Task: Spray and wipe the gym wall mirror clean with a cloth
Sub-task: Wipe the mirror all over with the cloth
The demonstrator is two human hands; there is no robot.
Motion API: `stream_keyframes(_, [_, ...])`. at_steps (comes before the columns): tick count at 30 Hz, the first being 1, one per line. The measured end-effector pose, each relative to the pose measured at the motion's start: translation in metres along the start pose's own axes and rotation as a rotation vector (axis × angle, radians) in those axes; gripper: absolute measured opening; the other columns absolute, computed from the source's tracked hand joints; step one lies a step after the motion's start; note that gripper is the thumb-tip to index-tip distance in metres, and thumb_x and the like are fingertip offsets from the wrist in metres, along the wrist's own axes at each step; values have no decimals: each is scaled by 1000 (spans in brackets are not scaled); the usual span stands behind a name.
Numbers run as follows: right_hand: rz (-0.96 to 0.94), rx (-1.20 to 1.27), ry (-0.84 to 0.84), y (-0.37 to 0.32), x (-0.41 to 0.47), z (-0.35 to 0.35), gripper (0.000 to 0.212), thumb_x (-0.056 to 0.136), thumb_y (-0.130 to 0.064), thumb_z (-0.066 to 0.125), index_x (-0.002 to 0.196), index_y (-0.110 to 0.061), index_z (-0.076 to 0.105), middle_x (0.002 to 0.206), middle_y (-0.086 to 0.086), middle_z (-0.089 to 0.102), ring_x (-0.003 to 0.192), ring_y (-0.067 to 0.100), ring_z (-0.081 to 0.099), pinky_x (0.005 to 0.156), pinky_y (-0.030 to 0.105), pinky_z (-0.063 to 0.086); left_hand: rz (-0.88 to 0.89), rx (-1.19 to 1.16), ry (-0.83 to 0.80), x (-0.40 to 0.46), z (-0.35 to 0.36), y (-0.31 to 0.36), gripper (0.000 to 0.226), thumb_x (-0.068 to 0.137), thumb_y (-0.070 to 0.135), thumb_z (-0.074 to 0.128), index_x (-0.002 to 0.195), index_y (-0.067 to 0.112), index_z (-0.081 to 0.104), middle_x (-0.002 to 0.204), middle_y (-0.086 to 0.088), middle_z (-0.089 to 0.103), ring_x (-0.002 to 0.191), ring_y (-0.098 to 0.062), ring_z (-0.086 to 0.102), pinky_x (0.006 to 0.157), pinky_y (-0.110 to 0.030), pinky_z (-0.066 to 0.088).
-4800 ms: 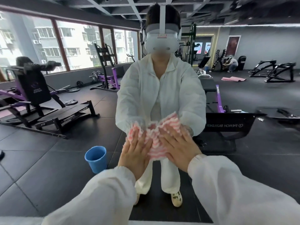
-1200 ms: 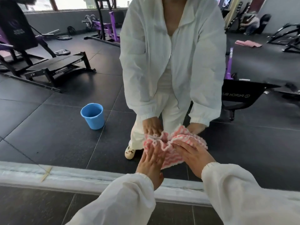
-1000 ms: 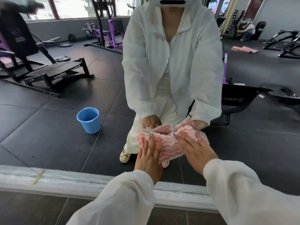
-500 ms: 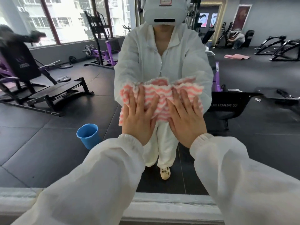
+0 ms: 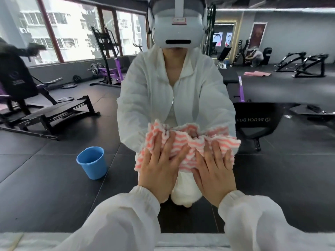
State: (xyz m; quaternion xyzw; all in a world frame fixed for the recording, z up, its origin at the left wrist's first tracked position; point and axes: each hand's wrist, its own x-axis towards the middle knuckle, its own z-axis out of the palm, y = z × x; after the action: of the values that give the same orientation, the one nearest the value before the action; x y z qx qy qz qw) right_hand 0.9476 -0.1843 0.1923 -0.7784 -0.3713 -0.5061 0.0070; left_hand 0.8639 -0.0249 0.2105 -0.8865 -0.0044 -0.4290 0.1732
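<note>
Hands: left hand and right hand, lower centre of frame, both flat with fingers spread, pressing the cloth against the mirror; neither curls round it. Cloth: pink-and-white striped, bunched, centre of frame, pinned to the glass under both palms. Step, as judged: wiping pass. To do well: keep palms flat and pressure even, smooth the bunched folds, overlap strokes, work toward the lower edge. Bucket: blue, reflected, left of centre.
</note>
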Motion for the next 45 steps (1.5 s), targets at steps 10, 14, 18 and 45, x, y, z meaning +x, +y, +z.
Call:
stream_keyframes(10, [7, -10, 111, -47, -82, 60, 56, 101, -41, 17, 145, -6, 23, 153, 17, 15, 143, 33, 8, 117, 52, 1, -69, -1, 123, -81, 71, 31, 57, 93, 56, 27, 144, 29, 27, 154, -17, 13, 143, -41, 0, 114, -51, 3])
stream_keyframes(14, [40, 1, 81, -75, -122, 82, 58, 101, -43, 10, 142, -7, 29, 147, 16, 25, 140, 35, 21, 112, 57, 14, -61, 57, 131, -119, 103, 44, 61, 90, 58, 27, 143, 28, 27, 155, -17, 11, 139, -44, 14, 109, -53, 13])
stream_keyframes(18, [97, 13, 77, -86, -136, 88, 55, 101, -43, 12, 145, -12, 26, 154, 15, 16, 141, 37, 17, 109, 60, 18, -57, 50, 179, -136, 117, 43, 62, 89, 56, 29, 145, 31, 23, 158, -10, -6, 144, -38, -3, 111, -51, 13])
stream_keyframes(45, [-98, -5, 246, -183, 48, 40, 68, 90, -30, 50, 145, -10, 15, 154, 6, 5, 144, 31, 4, 110, 61, -9, -388, 82, 268, -143, 76, -100, 64, 97, 50, 19, 150, 15, 13, 154, -20, 9, 141, -45, 7, 115, -50, 6])
